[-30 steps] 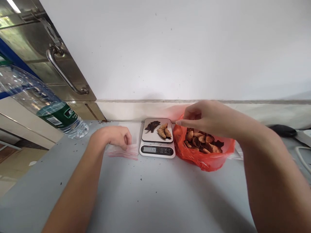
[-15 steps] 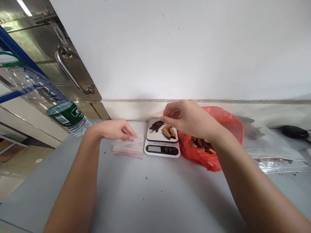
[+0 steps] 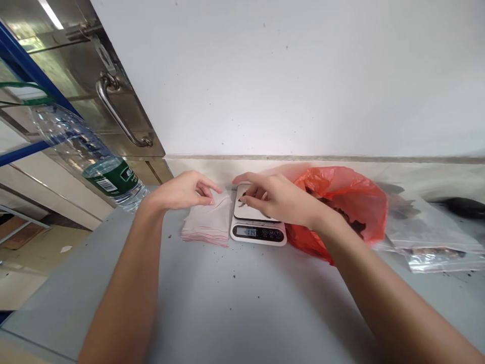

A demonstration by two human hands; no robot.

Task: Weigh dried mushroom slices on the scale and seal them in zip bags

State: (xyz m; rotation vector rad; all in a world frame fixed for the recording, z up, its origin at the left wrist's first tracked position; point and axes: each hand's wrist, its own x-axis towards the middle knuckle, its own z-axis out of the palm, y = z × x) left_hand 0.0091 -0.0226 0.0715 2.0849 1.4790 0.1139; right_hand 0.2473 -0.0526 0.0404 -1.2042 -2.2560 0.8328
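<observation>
My right hand [image 3: 280, 199] is over the weighing plate of a white digital kitchen scale [image 3: 242, 215], whose display reads about 11.4. Its index finger is stretched out and its thumb is apart from it, beside a dark dried piece [image 3: 241, 203]. The hand covers most of what lies on the plate. My left hand [image 3: 187, 191] is above a stack of clear zip bags [image 3: 206, 222] left of the scale. Its thumb and index finger are apart at the red-striped edge of the top bag, the other fingers curled.
An open red plastic bag [image 3: 341, 177] with dark dried pieces stands right of the scale. Beyond it lies a clear zip bag [image 3: 435, 227] with something inside. A large water bottle [image 3: 109, 174] is at the left. A white wall [image 3: 303, 91] rises behind the grey table [image 3: 212, 313].
My right hand has moved left and down over the pieces on the scale, hiding the brown ones. My left hand's thumb and index finger have spread at the top bag's edge. The view has shifted slightly.
</observation>
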